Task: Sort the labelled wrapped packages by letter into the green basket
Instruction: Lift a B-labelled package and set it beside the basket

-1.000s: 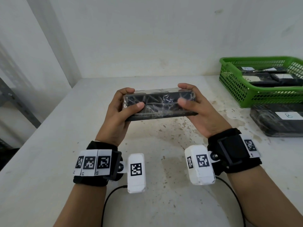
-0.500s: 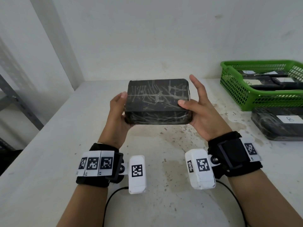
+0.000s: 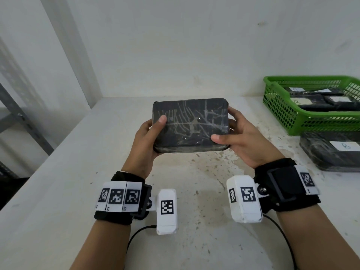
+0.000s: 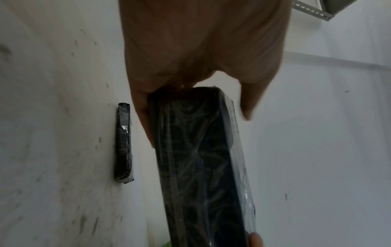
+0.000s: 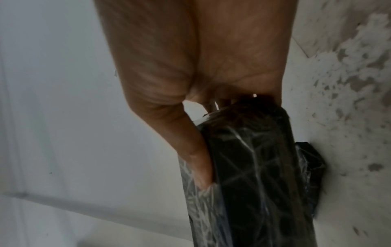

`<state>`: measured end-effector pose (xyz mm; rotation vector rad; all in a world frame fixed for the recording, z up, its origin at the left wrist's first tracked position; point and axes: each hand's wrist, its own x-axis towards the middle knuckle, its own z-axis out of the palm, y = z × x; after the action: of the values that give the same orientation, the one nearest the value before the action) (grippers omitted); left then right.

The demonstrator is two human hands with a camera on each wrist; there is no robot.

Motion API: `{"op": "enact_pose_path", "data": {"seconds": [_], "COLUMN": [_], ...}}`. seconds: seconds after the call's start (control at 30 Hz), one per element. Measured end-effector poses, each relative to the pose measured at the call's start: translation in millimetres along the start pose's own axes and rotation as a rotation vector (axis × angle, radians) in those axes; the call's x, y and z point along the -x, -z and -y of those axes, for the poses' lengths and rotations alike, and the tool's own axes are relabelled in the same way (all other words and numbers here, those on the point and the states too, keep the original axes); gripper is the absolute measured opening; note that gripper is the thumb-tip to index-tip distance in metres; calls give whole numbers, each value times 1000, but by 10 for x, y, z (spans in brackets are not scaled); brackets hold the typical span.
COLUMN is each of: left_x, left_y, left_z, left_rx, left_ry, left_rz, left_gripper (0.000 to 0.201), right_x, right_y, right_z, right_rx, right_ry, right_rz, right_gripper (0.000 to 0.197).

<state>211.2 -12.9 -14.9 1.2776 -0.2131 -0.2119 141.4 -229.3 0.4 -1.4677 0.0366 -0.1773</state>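
Note:
I hold a black package wrapped in clear film [image 3: 190, 124] above the middle of the table, its unlabelled face turned toward me. My left hand [image 3: 150, 133] grips its left end, thumb on the facing side and fingers behind [image 4: 146, 115]. My right hand [image 3: 231, 131] grips its right end, thumb on the lower right corner [image 5: 196, 160]. No label shows on this package [image 4: 201, 167] [image 5: 253, 183]. The green basket [image 3: 288, 114] stands at the far right with several labelled black packages inside.
Another black wrapped package with a white label reading B [image 3: 331, 152] lies on the table in front of the basket; the left wrist view shows it edge-on [image 4: 123, 142]. The white tabletop [image 3: 97, 172] is stained near the middle. A wall rises behind, and a metal shelf frame [image 3: 23, 121] stands at left.
The package has been tipped from edge-on to broad face toward me and lifted a little. Both thumbs now lie on that face, and the right hand has closed round its end.

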Motion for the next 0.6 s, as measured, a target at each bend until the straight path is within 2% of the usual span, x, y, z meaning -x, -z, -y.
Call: {"op": "enact_pose_path", "data": {"seconds": [0.1,0.2,0.27,0.33,0.4,0.5,0.6], "left_x": [-26,-36,-27,-13,-1,-11,-10], "left_y": [14,37,42,36,17,6,10], "left_z": [10,6,-6,-18,-37,-33,-40], "left_rx": [-50,-59,-45,-35,-55,-68,-83], "left_ry": [-3,15,48,88,86,67,55], "left_rz": [-60,-51,-35,-27,-68,-121,-110], "left_gripper": [47,40,51,78,85,61,42], "right_x": [3,2,-1,15,26,22,13], "right_y": [-16,-62,-54,-56,-66,-97,-142], "right_z": [-10,-8,-13,-6,-13,-21,-17], "right_rx": [-1,-51,-60,-33,-5,1,21], "right_ry": [3,-7,4,15,19,2,-22], "right_rz": [65,-16,-65,-55,-31,-19,-69], "right_gripper": [86,64,59,62,63,65,73]}}
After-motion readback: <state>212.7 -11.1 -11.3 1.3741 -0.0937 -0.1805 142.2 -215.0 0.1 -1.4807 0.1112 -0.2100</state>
